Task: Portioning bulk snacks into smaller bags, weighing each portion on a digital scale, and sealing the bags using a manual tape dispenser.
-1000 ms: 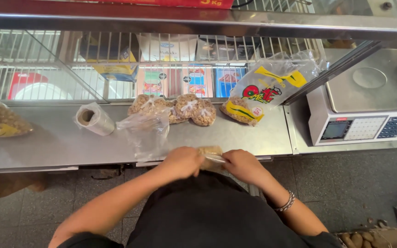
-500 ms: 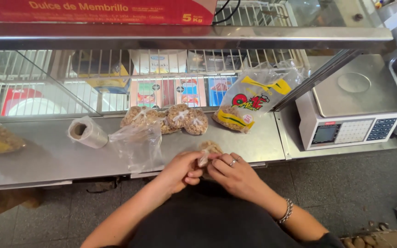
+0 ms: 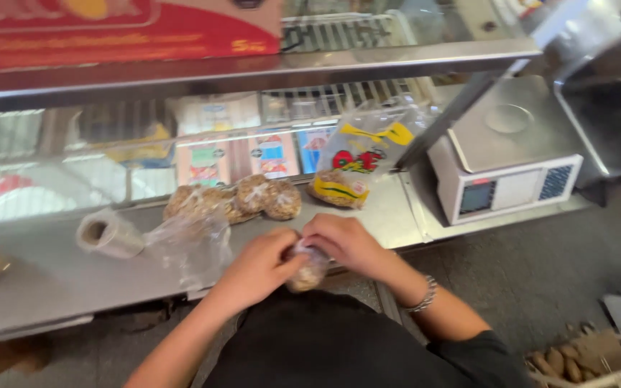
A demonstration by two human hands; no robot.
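Note:
My left hand (image 3: 259, 267) and my right hand (image 3: 344, 243) meet at the front edge of a steel counter (image 3: 52, 276), both closed around a small clear bag of brown snacks (image 3: 306, 269). Just beyond them lie several small filled clear bags (image 3: 235, 200) in a row. A loose piece of clear plastic (image 3: 188, 244) lies to the left of my left hand. A roll of clear plastic bags (image 3: 107, 233) sits further left.
A large printed bag of snacks (image 3: 357, 164) leans against the glass display case (image 3: 181, 154) at the back. A white electronic scale with a steel platter (image 3: 512, 154) stands to the right. A box of brown items (image 3: 573, 359) is on the floor at the lower right.
Both hands lifted the small bag slightly off the counter edge and drew it closer to my body. The view shifted left and downward.

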